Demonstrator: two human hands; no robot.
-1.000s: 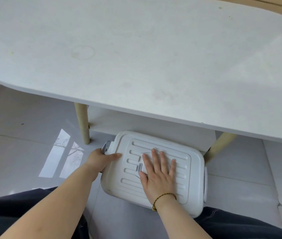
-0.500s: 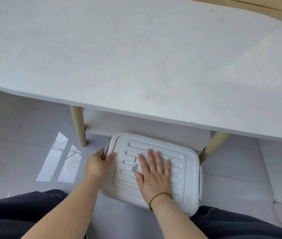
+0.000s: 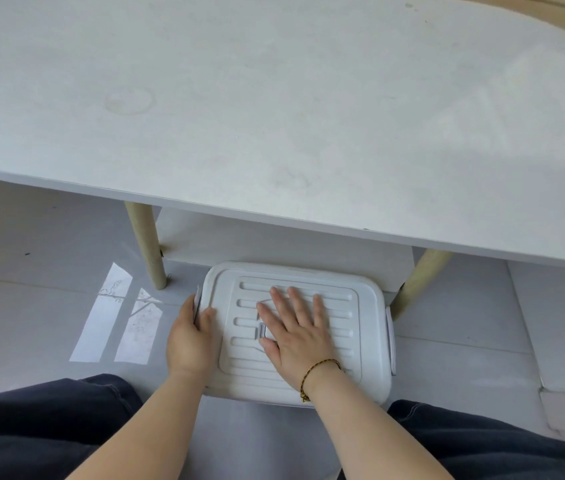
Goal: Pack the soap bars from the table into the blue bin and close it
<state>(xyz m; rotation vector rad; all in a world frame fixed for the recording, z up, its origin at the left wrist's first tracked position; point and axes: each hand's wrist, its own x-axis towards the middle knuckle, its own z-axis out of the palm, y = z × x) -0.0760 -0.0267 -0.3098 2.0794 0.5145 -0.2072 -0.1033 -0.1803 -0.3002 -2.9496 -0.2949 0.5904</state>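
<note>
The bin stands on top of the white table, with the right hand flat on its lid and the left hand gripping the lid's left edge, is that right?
Not quite. In the head view the bin stands on the floor, below the near edge of the table. The rest holds: right hand flat on the lid, left hand gripping the lid's left edge.

The lidded bin stands on the floor, half under the table's near edge, between the left table leg and the right table leg, just before the lower shelf. The right hand lies flat on its top, mid-way across. The left hand grips the left latch, thumb on top. The right latch sits on the opposite side.
</note>
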